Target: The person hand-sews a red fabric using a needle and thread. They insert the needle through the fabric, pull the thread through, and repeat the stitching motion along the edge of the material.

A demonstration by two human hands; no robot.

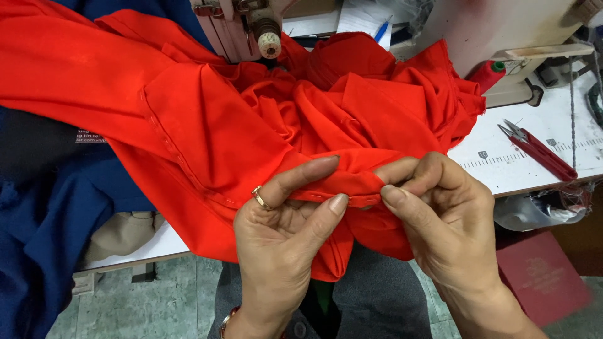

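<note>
Both hands pinch a seamed edge of the red cloth (251, 125): the left hand (282, 232) and right hand (440, 220) meet thumb to thumb. Behind the cloth stands a sewing machine (245, 25); right of it lie snips (537, 150).

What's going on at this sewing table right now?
A person is working on a red garment at a sewing machine. Both hands pinch a folded edge of the fabric between thumb and fingers: the left hand, which wears a ring, and the right hand meet at the same seam, close together. The rest of the cloth is bunched on the white table. Red-handled snips lie untouched to the right, and blue cloth hangs at the left.
</note>
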